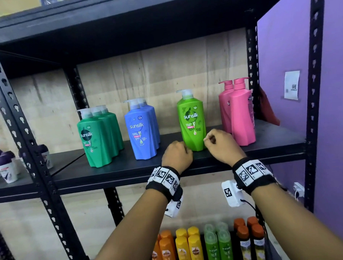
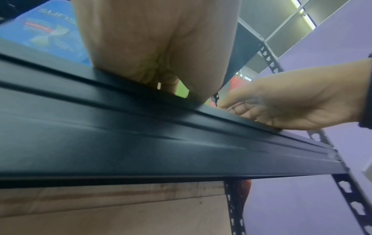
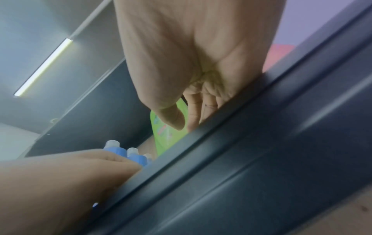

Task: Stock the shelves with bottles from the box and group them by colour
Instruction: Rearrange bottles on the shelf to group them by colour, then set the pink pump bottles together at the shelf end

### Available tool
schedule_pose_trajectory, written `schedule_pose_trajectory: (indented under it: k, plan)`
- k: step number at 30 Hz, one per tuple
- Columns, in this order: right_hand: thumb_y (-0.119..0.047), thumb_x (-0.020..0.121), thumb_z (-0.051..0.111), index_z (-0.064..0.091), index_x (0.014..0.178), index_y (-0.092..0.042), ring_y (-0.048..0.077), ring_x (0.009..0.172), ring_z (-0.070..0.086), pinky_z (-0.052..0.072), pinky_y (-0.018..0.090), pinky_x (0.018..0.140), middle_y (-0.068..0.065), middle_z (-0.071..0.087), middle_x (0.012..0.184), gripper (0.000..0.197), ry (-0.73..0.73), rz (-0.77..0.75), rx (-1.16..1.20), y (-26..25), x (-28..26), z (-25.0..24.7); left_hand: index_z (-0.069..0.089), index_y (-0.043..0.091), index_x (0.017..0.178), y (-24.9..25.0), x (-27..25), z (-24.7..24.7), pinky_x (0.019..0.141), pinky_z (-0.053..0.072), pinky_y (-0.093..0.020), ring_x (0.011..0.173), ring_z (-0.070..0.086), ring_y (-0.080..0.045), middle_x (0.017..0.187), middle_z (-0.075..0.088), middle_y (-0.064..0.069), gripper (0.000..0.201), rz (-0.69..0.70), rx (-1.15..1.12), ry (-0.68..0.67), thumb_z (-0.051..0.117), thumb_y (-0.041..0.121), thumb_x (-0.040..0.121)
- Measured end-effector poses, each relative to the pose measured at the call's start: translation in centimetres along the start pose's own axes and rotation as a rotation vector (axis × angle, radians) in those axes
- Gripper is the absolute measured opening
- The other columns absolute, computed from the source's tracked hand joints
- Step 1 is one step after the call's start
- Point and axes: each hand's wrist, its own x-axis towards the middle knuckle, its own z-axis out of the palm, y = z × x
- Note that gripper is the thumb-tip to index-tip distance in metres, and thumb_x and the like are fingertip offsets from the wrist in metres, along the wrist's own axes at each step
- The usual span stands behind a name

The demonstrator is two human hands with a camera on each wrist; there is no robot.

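Shelf [image 1: 266, 144] carries 4 colour groups; the light green bottle [image 1: 192, 120] stands upright between blue bottles [image 1: 143, 131] and pink bottles [image 1: 239, 114], with room on both sides. Left hand [image 1: 176, 155] and right hand [image 1: 221, 145] flank its base, fingers loosely curled, grasping nothing, equally near.

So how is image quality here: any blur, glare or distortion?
Head view: sharp, labels readable, uprights bowed by the wide lens. Left wrist view: shelf edge streaked by blur. Right wrist view: soft, ceiling light blown out, left hand smeared.
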Motion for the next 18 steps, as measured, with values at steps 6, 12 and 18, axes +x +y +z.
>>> schedule_pose_trajectory:
  k: [6,12,18]
  plan:
    - [-0.020,0.094,0.060,0.071,0.088,-0.012,0.026,0.085,0.062,0.049,0.038,0.079,0.007,0.066,0.090,0.015,0.081,-0.155,-0.104,-0.1,-0.8,-5.0,0.072,0.013,0.095,4.3,0.0,-1.2,0.083,0.054,-0.039,0.097,0.064,-0.040,0.102,0.069,-0.016,0.029,0.075,0.051,0.010,0.051,0.033,0.090]
    - [-0.020,0.096,0.055,0.062,0.080,-0.004,0.029,0.080,0.058,0.046,0.036,0.072,0.010,0.060,0.084,0.023,0.187,-0.059,-0.156,0.6,-0.8,-11.2,0.073,0.009,0.094,8.4,1.5,-1.5,0.081,0.055,-0.040,0.097,0.064,-0.039,0.100,0.069,-0.020,0.035,0.108,0.043,0.014,0.050,0.036,0.094]
    - [-0.032,0.098,0.054,0.055,0.121,-0.009,0.030,0.103,0.060,0.045,0.036,0.083,0.012,0.054,0.119,0.033,0.216,0.087,-0.206,1.3,-0.2,-13.2,0.072,0.006,0.094,10.8,2.7,-0.5,0.082,0.054,-0.040,0.098,0.065,-0.039,0.101,0.070,-0.022,0.038,0.111,0.058,-0.007,0.050,0.036,0.094]
